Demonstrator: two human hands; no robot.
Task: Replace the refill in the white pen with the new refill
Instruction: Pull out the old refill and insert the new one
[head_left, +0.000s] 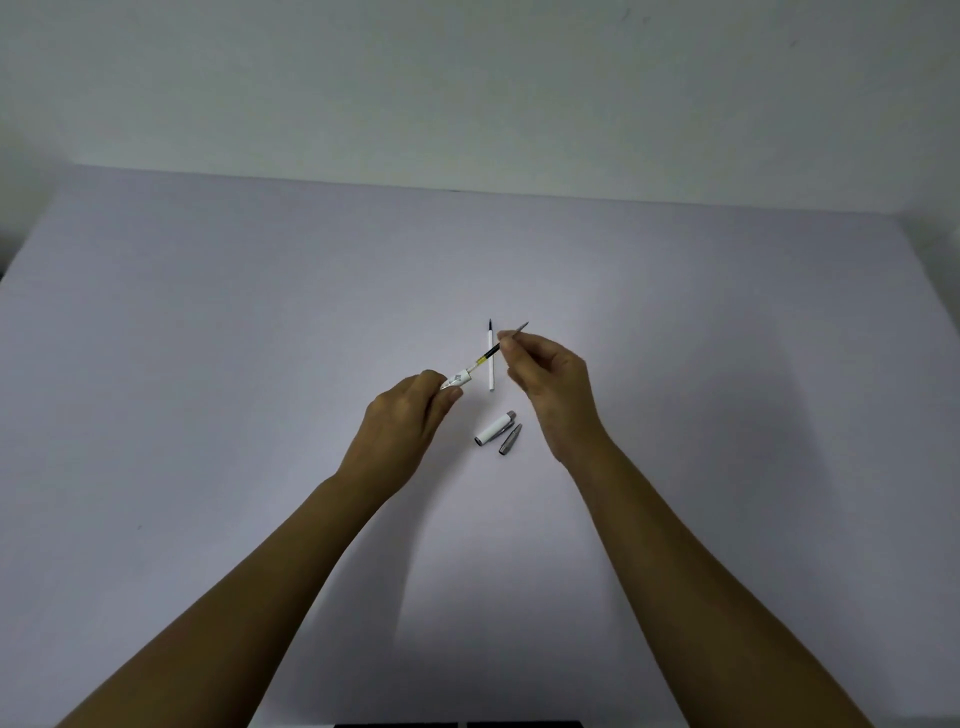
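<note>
No legible writing. Left hand (410, 415) pinching white pen barrel (460, 378); right hand (550, 384) gripping thin dark refill (488, 354), axis slanting up-right, above pale table (208, 364). White spare refill (491, 358) lying lengthwise, tip away.

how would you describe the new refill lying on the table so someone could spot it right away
On the pale table, look just beyond the two hands, between them. The new refill lies flat there, a thin white stick pointing away with a dark tip at its far end. Unlike the stubby white cap and grey tip piece nearer the person, it is long and slender.
</note>
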